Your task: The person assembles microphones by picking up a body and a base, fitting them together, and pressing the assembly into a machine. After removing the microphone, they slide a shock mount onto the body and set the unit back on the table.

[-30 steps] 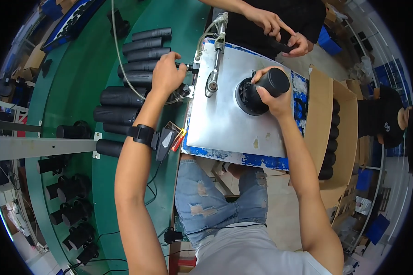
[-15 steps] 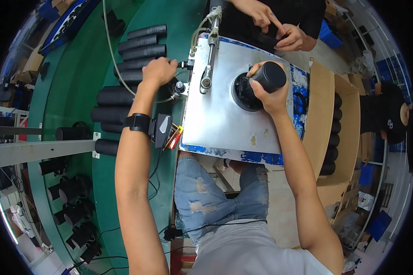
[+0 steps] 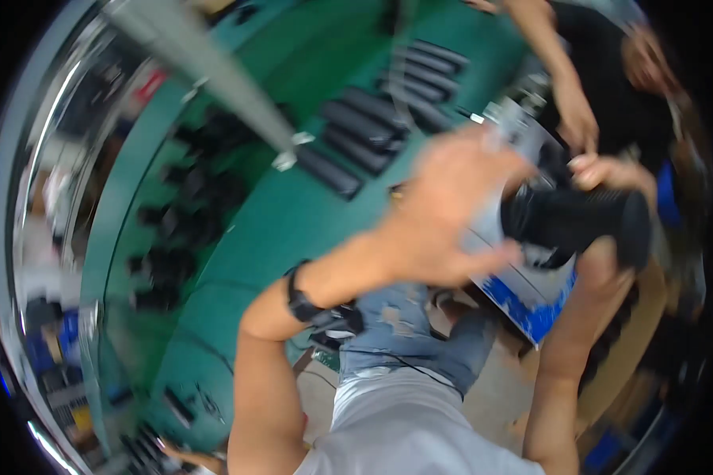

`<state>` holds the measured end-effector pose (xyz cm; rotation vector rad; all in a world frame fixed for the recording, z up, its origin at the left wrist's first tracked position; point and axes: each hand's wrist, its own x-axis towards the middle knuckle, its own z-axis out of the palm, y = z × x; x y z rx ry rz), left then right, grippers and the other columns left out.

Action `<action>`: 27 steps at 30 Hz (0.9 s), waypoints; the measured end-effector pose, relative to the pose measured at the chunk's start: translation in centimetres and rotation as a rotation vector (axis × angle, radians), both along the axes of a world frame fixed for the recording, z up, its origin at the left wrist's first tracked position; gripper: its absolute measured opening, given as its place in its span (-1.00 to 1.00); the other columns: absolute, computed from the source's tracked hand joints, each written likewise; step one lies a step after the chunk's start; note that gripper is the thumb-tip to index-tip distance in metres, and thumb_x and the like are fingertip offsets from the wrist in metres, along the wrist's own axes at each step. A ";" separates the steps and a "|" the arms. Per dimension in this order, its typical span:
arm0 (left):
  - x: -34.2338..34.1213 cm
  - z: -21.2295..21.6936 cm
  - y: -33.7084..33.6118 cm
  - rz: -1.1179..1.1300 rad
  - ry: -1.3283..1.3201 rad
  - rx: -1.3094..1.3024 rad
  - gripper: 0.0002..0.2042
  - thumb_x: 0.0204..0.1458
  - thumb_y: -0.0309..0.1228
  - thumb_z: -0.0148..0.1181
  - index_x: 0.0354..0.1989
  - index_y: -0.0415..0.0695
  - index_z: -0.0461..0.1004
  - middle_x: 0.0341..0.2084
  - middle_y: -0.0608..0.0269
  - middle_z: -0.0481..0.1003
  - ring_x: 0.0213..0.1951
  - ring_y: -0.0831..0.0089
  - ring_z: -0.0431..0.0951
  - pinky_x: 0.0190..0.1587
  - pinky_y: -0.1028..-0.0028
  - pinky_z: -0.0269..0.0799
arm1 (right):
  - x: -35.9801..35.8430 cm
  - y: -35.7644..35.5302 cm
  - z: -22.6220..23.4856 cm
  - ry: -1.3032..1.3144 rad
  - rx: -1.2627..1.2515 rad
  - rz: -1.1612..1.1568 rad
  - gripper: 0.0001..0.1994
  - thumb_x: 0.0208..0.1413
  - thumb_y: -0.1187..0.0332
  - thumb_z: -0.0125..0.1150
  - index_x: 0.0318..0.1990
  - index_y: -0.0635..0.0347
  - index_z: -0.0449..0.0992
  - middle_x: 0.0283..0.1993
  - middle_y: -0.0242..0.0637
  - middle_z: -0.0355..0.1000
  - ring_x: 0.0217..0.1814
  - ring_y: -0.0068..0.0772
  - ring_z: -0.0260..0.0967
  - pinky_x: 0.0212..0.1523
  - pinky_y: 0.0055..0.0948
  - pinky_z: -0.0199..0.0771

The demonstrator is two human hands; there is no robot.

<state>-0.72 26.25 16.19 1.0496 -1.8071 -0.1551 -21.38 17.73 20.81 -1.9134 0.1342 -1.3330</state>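
My right hand (image 3: 602,277) is wrapped round a black ribbed cylinder (image 3: 586,226), which lies sideways in the air above the work plate, its wider flanged end toward my other hand. My left hand (image 3: 455,210) is smeared by motion but shows its fingers and thumb spread, close to that flanged end. Whether it touches the cylinder is unclear. A black band circles my left wrist. Beneath the cylinder, part of the metal plate with a chipped blue border (image 3: 523,309) shows.
Several black cylinders (image 3: 360,131) lie in rows on the green table (image 3: 293,218). A grey post (image 3: 222,87) rises at its left. More black parts (image 3: 186,186) sit beyond it. Across the plate, a co-worker's hand (image 3: 580,123) is near. A cardboard box (image 3: 650,317) stands at right.
My right hand has lifted the cylinder off the plate and tipped it sideways. My left hand has left the fitting at the plate's edge and come over to the cylinder. The view has turned.
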 end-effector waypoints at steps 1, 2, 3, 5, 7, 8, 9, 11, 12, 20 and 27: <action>-1.2 -1.0 1.5 -0.025 0.015 -0.054 -0.29 -0.31 -0.17 0.39 0.07 -0.24 0.34 0.01 -0.02 0.36 0.14 0.05 0.31 0.23 0.05 0.06 | 2.0 2.1 -0.9 0.134 -0.083 0.025 -0.33 -0.28 0.01 0.47 -0.09 0.27 0.32 -0.04 -0.01 0.36 0.07 -0.07 0.31 0.16 -0.13 0.26; -1.3 -1.7 3.3 -0.081 0.062 0.012 -0.24 -0.36 -0.18 0.42 0.08 -0.26 0.31 0.00 0.00 0.38 0.12 0.05 0.33 0.22 0.03 0.06 | 3.8 4.0 -2.1 0.215 -0.126 0.077 -0.27 -0.39 -0.03 0.58 -0.12 0.25 0.36 0.02 0.01 0.36 0.15 -0.02 0.29 0.21 -0.10 0.22; -1.2 -2.6 5.1 -0.083 0.103 0.088 -0.21 -0.42 -0.17 0.45 0.07 -0.26 0.30 -0.01 0.02 0.40 0.10 0.04 0.36 0.22 0.04 0.07 | 5.1 6.7 -3.4 0.165 0.082 0.142 -0.28 -0.39 -0.04 0.56 -0.12 0.23 0.38 0.05 0.01 0.34 0.19 0.00 0.26 0.24 -0.09 0.17; -0.2 -4.6 8.8 -0.023 0.143 0.185 -0.20 -0.42 -0.15 0.48 0.07 -0.25 0.31 -0.02 0.02 0.41 0.08 0.07 0.39 0.21 0.04 0.08 | 6.2 8.7 -5.5 0.247 0.093 0.185 -0.25 -0.36 0.00 0.52 -0.03 0.27 0.36 0.14 0.06 0.26 0.26 0.02 0.17 0.26 -0.08 0.11; 2.2 -5.8 12.7 0.263 0.154 0.036 -0.27 -0.37 -0.16 0.46 0.03 -0.24 0.33 -0.21 0.02 0.45 -0.07 0.09 0.44 0.06 0.11 0.21 | 7.5 11.3 -6.5 0.289 0.250 0.230 -0.21 -0.34 -0.01 0.51 0.04 0.29 0.34 0.19 0.06 0.22 0.28 0.00 0.15 0.27 -0.12 0.09; 4.1 -6.3 14.9 0.410 0.228 0.137 -0.26 -0.37 -0.09 0.48 0.01 -0.23 0.36 -0.24 0.05 0.44 -0.15 0.08 0.43 0.00 0.17 0.26 | 7.6 11.9 -6.9 0.365 0.221 0.288 -0.26 -0.26 0.07 0.46 0.08 0.29 0.32 0.21 0.03 0.21 0.29 -0.06 0.16 0.27 -0.18 0.09; 6.4 -7.0 17.0 0.625 0.322 0.232 -0.25 -0.37 -0.07 0.49 0.00 -0.24 0.36 -0.26 0.07 0.43 -0.20 0.10 0.41 -0.03 0.22 0.29 | 7.8 12.4 -7.5 0.359 0.210 0.318 -0.26 -0.26 0.07 0.46 0.08 0.29 0.32 0.21 0.03 0.21 0.29 -0.06 0.16 0.27 -0.18 0.09; 12.9 -4.0 19.2 0.718 0.550 0.048 -0.39 -0.27 -0.17 0.48 -0.09 -0.25 0.36 -0.24 0.15 0.47 -0.20 0.37 0.46 -0.10 0.36 0.39 | 7.8 13.1 -8.2 0.503 0.234 0.308 -0.36 -0.18 0.20 0.39 0.08 0.29 0.32 0.23 -0.02 0.21 0.29 -0.13 0.16 0.27 -0.23 0.11; 17.0 -4.3 20.8 0.796 0.703 0.024 -0.43 -0.25 -0.19 0.46 -0.12 -0.25 0.37 -0.23 0.18 0.49 -0.22 0.45 0.49 -0.14 0.39 0.43 | 7.7 13.2 -9.0 0.521 0.268 0.309 -0.42 -0.15 0.30 0.33 0.08 0.30 0.32 0.23 -0.07 0.22 0.29 -0.18 0.16 0.26 -0.26 0.12; 45.5 -4.0 27.0 1.724 0.179 0.040 -0.27 -0.20 -0.04 0.30 0.02 -0.40 0.26 -0.19 -0.28 0.49 -0.10 -0.11 0.51 -0.02 0.18 0.42 | 5.1 14.2 -16.2 0.624 0.628 0.172 -0.67 0.07 0.52 0.12 0.02 0.33 0.36 0.06 -0.17 0.37 0.13 -0.38 0.30 0.09 -0.44 0.29; 51.3 -7.6 33.5 2.119 0.236 0.506 -0.06 -0.36 0.03 0.39 0.19 -0.24 0.11 -0.07 -0.13 0.49 -0.01 -0.05 0.50 0.08 0.20 0.38 | 2.7 16.5 -18.1 0.771 0.692 -0.018 -0.71 -0.02 0.49 0.19 -0.08 0.26 0.46 -0.08 -0.30 0.45 0.01 -0.43 0.37 0.00 -0.43 0.34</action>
